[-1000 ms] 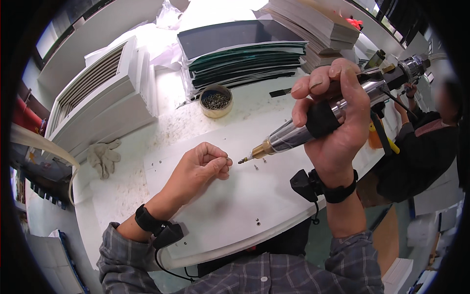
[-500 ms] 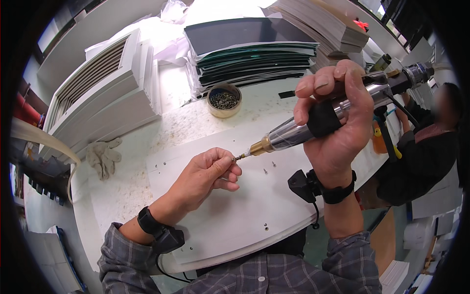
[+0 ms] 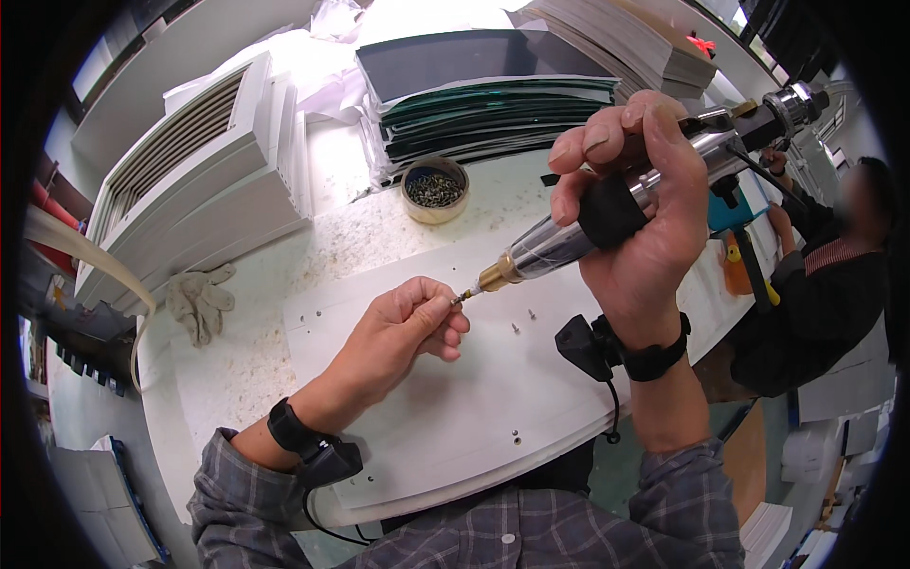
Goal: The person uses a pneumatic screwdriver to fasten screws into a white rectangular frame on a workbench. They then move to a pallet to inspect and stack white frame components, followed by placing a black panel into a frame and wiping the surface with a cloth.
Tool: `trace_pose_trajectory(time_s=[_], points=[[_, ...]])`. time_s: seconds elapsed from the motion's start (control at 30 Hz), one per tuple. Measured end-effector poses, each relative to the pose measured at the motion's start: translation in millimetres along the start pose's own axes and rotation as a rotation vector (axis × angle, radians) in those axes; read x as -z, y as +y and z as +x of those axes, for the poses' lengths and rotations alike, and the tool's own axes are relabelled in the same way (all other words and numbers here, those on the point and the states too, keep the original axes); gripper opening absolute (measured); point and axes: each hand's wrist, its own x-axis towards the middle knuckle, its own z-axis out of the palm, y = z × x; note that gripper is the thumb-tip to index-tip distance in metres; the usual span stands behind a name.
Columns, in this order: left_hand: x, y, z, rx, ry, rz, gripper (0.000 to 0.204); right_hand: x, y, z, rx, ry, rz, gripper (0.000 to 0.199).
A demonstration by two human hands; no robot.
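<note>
My right hand (image 3: 637, 204) grips a silver power screwdriver (image 3: 559, 242) with a black grip, tilted down to the left above a white panel (image 3: 455, 408). Its brass nose ends at a bit (image 3: 464, 296) that meets the fingertips of my left hand (image 3: 403, 332). My left hand pinches a small screw at the bit tip; the screw itself is mostly hidden by the fingers. Two loose screws (image 3: 523, 321) lie on the panel just right of that hand. A round tin of screws (image 3: 434, 189) stands behind.
White louvred vent covers (image 3: 199, 180) are stacked at the left, with a grey work glove (image 3: 197, 301) beside them. Dark green sheets (image 3: 493, 109) are piled at the back. Another person (image 3: 834, 275) sits at the right edge of the bench.
The screwdriver has come down and left until its bit meets my left fingertips. My left hand has shifted slightly right and toward me on the panel.
</note>
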Motion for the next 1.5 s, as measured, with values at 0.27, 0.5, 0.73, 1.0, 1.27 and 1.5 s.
trace_pose_trajectory(time_s=[0.27, 0.5, 0.73, 1.0, 1.27, 1.5], points=[[6.2, 16.7, 17.7, -0.513, 0.167, 0.907, 0.017, -18.6, 18.4, 30.8, -0.018, -0.087, -0.195, 0.027], [8.3, 16.8, 26.1, -0.429, 0.201, 0.974, 0.019, -37.3, 32.0, 33.5, -0.061, -0.159, -0.250, 0.020], [11.4, 15.6, 28.9, -0.466, 0.195, 1.052, 0.020, -37.0, 38.9, 33.9, -0.090, -0.161, -0.263, 0.021], [12.9, 15.3, 29.4, -0.489, 0.191, 1.058, 0.019, -33.9, 45.4, 34.7, -0.175, -0.184, -0.248, 0.025], [12.9, 9.6, 28.0, -0.422, 0.277, 0.839, 0.021, -32.1, 55.8, 31.7, -0.226, -0.284, -0.194, 0.022], [10.7, 13.9, 24.9, -0.383, 0.271, 0.781, 0.018, -38.4, 51.8, 32.8, -0.211, -0.269, -0.218, 0.022]])
